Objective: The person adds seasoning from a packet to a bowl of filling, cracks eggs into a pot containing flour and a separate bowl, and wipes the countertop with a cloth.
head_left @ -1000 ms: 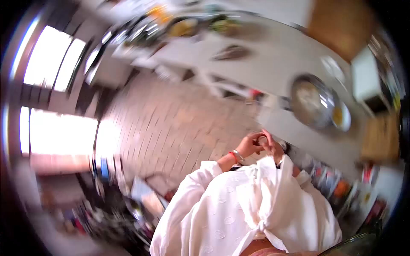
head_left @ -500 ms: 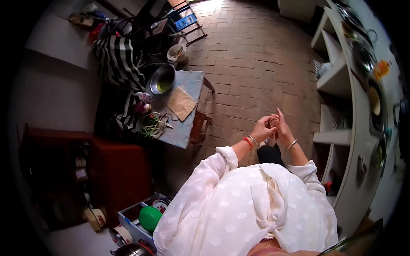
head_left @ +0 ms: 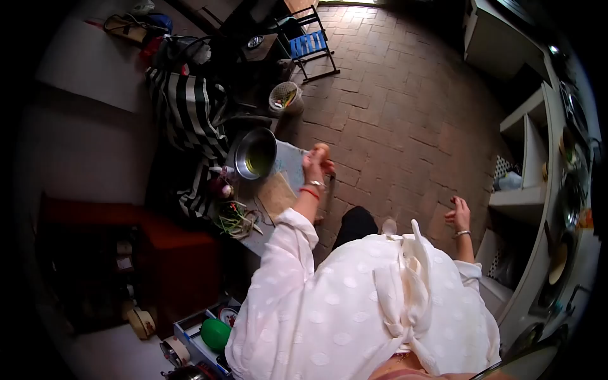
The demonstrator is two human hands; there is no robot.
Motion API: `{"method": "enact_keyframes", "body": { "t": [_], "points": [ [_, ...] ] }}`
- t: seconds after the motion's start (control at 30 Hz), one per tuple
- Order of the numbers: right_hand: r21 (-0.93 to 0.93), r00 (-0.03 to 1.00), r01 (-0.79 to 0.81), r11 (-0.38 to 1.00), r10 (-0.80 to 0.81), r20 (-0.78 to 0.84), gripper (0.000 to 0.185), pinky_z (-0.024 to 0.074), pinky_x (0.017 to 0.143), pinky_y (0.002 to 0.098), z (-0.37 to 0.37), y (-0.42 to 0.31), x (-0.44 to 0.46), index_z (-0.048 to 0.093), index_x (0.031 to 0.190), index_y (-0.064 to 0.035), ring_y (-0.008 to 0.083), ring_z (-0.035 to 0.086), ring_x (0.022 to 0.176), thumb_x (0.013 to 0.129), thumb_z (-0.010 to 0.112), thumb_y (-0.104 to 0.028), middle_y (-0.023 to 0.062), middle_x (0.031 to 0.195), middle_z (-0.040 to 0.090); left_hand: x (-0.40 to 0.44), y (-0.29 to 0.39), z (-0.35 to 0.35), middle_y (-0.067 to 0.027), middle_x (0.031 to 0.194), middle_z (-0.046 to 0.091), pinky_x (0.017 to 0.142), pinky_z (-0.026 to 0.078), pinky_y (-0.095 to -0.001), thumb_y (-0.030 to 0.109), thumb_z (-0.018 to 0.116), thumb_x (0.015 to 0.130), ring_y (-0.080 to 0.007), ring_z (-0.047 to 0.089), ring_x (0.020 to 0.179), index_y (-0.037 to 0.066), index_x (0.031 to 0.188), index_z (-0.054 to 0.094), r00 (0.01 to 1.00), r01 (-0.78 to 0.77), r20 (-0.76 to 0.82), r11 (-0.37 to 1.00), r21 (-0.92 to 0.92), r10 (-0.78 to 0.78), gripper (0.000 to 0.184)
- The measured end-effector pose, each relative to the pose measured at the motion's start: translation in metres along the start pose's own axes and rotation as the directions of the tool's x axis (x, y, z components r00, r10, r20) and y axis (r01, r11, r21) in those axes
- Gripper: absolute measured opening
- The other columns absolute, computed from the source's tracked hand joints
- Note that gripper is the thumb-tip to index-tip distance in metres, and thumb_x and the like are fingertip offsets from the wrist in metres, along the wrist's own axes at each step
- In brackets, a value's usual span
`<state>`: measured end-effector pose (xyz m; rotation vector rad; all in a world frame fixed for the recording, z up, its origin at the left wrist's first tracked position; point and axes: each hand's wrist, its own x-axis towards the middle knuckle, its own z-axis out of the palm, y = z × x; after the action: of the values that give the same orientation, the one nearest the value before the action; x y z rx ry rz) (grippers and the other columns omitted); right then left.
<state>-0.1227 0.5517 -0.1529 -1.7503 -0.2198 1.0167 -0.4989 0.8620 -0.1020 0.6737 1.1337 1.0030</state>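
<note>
My left hand [head_left: 314, 166] is closed around a small, rounded, light-brown object [head_left: 322, 150] that looks like an egg. It is over the right edge of a small light-blue table [head_left: 292, 152]. Beside it on the table are a metal bowl [head_left: 256, 153] with yellowish liquid inside, a brown square board or cloth [head_left: 277, 196] and a bunch of green onions [head_left: 235, 220]. My right hand [head_left: 459, 214] is out to the right above the brick floor, fingers apart and slightly bent, holding nothing.
A mesh bin [head_left: 285, 99] and a blue folding stool [head_left: 308, 45] stand beyond the table. White shelving [head_left: 520, 197] under a counter runs along the right. A striped cloth [head_left: 185, 109] is at left, with a green lid [head_left: 215, 334] in a crate below.
My hands, together half a second ago, have parted. The left has moved toward the small table with the round object; the right has moved outward. The view has shifted from the counter toward the table.
</note>
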Motion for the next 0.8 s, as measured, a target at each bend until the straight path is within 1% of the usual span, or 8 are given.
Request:
{"method": "enact_keyframes", "body": {
  "t": [0.1,0.23,0.37,0.47,0.57,0.67,0.73,0.8],
  "points": [
    [0.007,0.994,-0.101,0.995,0.101,-0.029,0.039,0.049,0.04,0.0268,0.004,-0.001,0.062,0.053,0.118,-0.0051,0.0156,0.06,0.05,0.097,0.046,-0.036,0.0095,0.117,0.06,0.14,0.089,-0.009,-0.0144,0.08,0.06,0.047,0.057,-0.0356,0.025,0.07,0.08,-0.0282,0.063,0.054,0.003,0.107,0.045,0.985,-0.157,-0.1,0.978,-0.14,0.143,0.043],
    [0.14,0.982,-0.167,0.976,0.177,-0.06,0.04,0.0505,0.04,0.0295,0.037,-0.013,0.132,0.05,0.121,-0.0053,0.0178,0.062,0.053,0.097,0.045,-0.037,0.0094,0.119,0.057,0.314,0.154,-0.03,-0.0251,0.1,0.061,0.058,0.058,-0.0317,0.061,0.065,0.077,-0.0327,0.067,0.075,0.007,0.127,0.039,0.93,0.014,-0.362,0.988,-0.155,-0.07,0.078],
    [0.06,0.959,-0.216,0.975,0.223,-0.176,0.037,0.0509,0.041,0.0304,0.073,-0.014,0.176,0.051,0.117,-0.0053,0.0181,0.061,0.054,0.096,0.046,-0.036,0.0092,0.111,0.06,0.422,0.073,-0.04,-0.0082,0.076,0.059,0.046,0.052,-0.0305,0.059,0.052,0.088,-0.0221,0.059,0.056,0.009,0.1,0.057,0.823,0.154,-0.506,0.959,-0.239,-0.259,0.052],
    [-0.091,0.915,-0.339,0.936,0.305,-0.265,0.031,0.0483,0.04,0.0328,0.089,0.003,0.198,0.062,0.098,-0.0054,0.0187,0.061,0.057,0.093,0.05,-0.033,0.0078,0.085,0.064,0.396,-0.012,-0.025,-0.0038,0.066,0.058,0.045,0.045,-0.0309,0.039,0.054,0.09,-0.0183,0.055,0.053,0.007,0.079,0.06,0.936,0.343,-0.228,0.849,0.402,-0.269,0.035],
    [-0.676,0.937,-0.153,0.72,-0.111,-0.33,0.027,0.0493,0.065,0.0355,0.114,-0.044,0.155,0.072,0.087,-0.0062,0.0227,0.064,0.069,0.08,0.061,-0.03,0.0122,0.083,0.068,0.401,-0.082,-0.006,-0.0071,0.083,0.063,0.074,0.053,-0.0362,0.014,0.074,0.078,-0.0216,0.063,0.079,0.0,0.099,0.064,0.848,0.526,-0.239,0.802,0.283,-0.472,0.027],
    [-0.528,0.917,-0.091,0.844,-0.136,-0.375,0.023,0.0512,0.069,0.0383,0.116,-0.036,0.139,0.072,0.086,-0.0084,0.0298,0.065,0.077,0.074,0.066,-0.027,0.014,0.084,0.068,0.387,-0.039,0.104,-0.0042,0.083,0.065,0.061,0.049,-0.0342,0.012,0.076,0.074,-0.0187,0.059,0.066,0.006,0.095,0.066,0.813,0.436,-0.157,0.407,0.803,-0.561,0.024],
    [-0.541,0.872,-0.148,0.828,-0.149,-0.466,0.02,0.0514,0.067,0.0383,0.115,-0.031,0.132,0.072,0.077,-0.0059,0.0292,0.064,0.074,0.071,0.068,-0.025,0.0137,0.079,0.067,0.463,-0.119,0.1,-0.0059,0.079,0.062,0.051,0.046,-0.0312,-0.003,0.069,0.073,-0.0188,0.058,0.061,0.004,0.098,0.063,0.835,0.187,0.272,0.712,0.677,-0.478,0.027],
    [-0.374,0.866,-0.309,0.874,0.096,-0.491,0.026,0.0518,0.071,0.0357,0.111,-0.058,0.093,0.072,0.079,-0.0062,0.0248,0.066,0.084,0.074,0.067,-0.031,0.0125,0.088,0.068,0.46,-0.096,0.174,-0.0074,0.082,0.062,0.054,0.046,-0.034,0.008,0.065,0.077,-0.0202,0.058,0.067,0.005,0.103,0.061,0.769,0.325,0.173,0.609,0.723,-0.616,0.026]
  ]
}}
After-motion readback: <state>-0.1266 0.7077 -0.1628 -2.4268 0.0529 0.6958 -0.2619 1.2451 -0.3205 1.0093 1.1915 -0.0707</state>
